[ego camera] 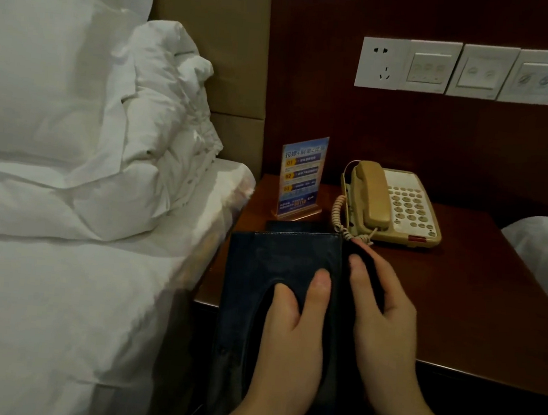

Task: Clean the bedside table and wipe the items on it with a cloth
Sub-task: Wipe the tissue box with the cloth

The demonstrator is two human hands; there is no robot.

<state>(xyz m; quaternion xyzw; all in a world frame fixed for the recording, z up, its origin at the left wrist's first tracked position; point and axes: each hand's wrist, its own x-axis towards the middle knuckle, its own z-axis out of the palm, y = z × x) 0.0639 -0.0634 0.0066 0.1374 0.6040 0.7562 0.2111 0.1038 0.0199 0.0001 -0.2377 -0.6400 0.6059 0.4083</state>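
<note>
A dark navy leather-look tissue box cover (279, 274), boxy with a stitched top edge and an oval slot in its top face, is held up over the near-left corner of the glossy reddish-brown wooden bedside table (457, 308). The left hand (290, 336) is pressed onto the top face, fingers fairly straight and dipping into the oval slot, so it's more of a flat press than a clench. The right hand (385, 318) is curled around a dark soft cloth (371, 277), which is pinched against the box's right side at roughly 3 o'clock from the slot.

Further back, at about 12 o'clock from the box, a clear acrylic sign stand with a blue and yellow printed card (300, 176) is set upright on the table. At about 1 o'clock a beige plastic corded telephone (393, 207) is seen lying flat, handset on its cradle, round buttons, coiled cord trailing down toward the cloth.

Rumpled white cotton bedding and puffy pillows (90, 122) are piled at 9 to 10 o'clock. A row of white plastic wall plates, one socket and three switches (463, 70), is mounted on the dark wood panel behind.
</note>
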